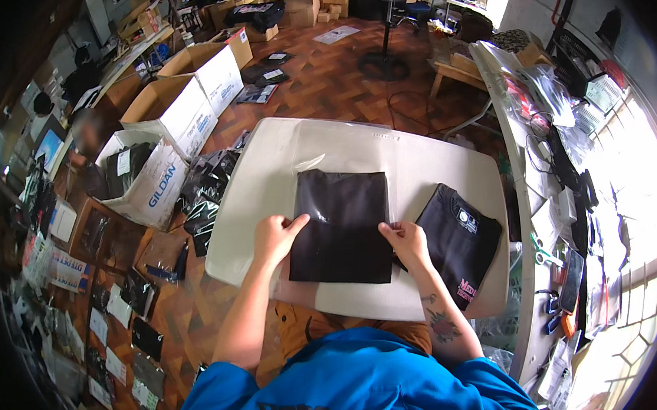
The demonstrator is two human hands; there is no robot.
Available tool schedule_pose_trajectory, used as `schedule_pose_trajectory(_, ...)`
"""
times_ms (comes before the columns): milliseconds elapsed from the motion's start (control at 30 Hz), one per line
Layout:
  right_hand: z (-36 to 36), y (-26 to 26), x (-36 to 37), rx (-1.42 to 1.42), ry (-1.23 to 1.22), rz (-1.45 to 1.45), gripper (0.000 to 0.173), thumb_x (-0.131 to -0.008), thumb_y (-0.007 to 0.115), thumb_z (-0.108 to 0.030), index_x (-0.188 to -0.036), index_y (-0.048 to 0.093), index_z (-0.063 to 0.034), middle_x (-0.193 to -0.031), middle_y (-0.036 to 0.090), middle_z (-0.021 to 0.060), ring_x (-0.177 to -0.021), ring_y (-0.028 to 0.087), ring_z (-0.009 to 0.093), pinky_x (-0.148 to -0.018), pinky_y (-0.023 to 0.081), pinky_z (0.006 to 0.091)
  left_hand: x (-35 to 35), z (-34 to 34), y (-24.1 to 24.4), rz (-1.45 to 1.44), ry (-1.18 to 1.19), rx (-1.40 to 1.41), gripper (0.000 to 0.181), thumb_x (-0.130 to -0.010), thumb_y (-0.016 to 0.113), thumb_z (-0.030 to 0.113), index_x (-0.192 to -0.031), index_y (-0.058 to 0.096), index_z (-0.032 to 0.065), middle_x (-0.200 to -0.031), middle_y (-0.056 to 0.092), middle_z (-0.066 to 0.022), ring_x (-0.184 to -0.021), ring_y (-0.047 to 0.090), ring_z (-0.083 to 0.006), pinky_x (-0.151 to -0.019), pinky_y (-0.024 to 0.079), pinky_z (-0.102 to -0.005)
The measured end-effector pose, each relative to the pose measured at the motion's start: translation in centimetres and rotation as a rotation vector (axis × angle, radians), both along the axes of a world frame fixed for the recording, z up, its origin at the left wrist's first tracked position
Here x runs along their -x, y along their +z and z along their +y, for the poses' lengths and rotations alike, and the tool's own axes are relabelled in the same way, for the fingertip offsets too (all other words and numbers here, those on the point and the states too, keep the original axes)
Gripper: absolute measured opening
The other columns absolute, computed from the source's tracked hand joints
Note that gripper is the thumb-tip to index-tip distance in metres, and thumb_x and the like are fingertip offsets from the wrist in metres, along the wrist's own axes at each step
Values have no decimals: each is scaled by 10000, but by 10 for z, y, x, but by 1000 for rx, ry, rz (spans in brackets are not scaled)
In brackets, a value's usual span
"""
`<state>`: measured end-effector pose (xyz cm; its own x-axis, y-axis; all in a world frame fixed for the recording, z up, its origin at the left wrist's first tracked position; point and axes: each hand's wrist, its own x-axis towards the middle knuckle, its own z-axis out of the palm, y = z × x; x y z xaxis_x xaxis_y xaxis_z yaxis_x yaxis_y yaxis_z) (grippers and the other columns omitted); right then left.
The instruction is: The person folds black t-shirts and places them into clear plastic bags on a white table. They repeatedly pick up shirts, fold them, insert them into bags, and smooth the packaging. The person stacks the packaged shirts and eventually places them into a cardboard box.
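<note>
A folded black garment point(339, 254) lies on the white table point(239, 209) in front of me. Its upper part is inside a clear plastic bag point(339, 143) that stretches toward the table's far edge. On the left side, my left hand point(277, 238) pinches the bag's edge between thumb and curled fingers. Opposite it, my right hand point(407, 241) grips the right edge the same way. Beside my right hand lies a folded black T-shirt point(456, 243) with a printed neck label and pink lettering; my forearm covers part of it.
At left stand several open cardboard boxes point(166, 185), one holding bagged black garments point(128, 165), near a person point(86, 134). Black packets point(207, 183) heap against the table's left side. To the right, a cluttered bench point(525, 284) holds green-handled scissors point(544, 254). A pedestal fan point(386, 35) stands beyond.
</note>
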<state>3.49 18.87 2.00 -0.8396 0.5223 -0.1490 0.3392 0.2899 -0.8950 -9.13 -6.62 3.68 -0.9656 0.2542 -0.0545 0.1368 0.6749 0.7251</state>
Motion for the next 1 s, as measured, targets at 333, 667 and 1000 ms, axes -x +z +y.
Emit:
schedule_pose_trajectory(333, 1, 65, -33, 1083, 27, 13, 252, -969, 550, -288, -847, 602, -73, -684, 573, -3, -562, 556, 94, -447, 402, 197, -35, -15, 57, -869, -216, -821, 288, -973, 531, 328, -753, 535, 143, -632, 491, 52, -490, 406, -42, -437, 300, -191)
schedule_pose_trajectory(667, 87, 23, -13, -368, 70, -84, 344, -875, 633, -311, -776, 628, 18, -653, 613, 139, -576, 549, 201, -571, 428, 328, -26, -3, 29, -222, -224, -19, 426, -916, 609, 394, -729, 652, 14, -552, 585, -42, -484, 547, -116, -487, 428, -299)
schedule_pose_trajectory(1000, 95, 16, -41, -71, 4, -128, 272, -910, 629, -222, -778, 640, 15, -648, 554, 10, -614, 472, 67, -540, 374, 280, -89, 35, -9, -144, -298, -218, 356, -936, 592, 303, -773, 631, -11, -584, 574, -81, -535, 548, -188, -506, 412, -329)
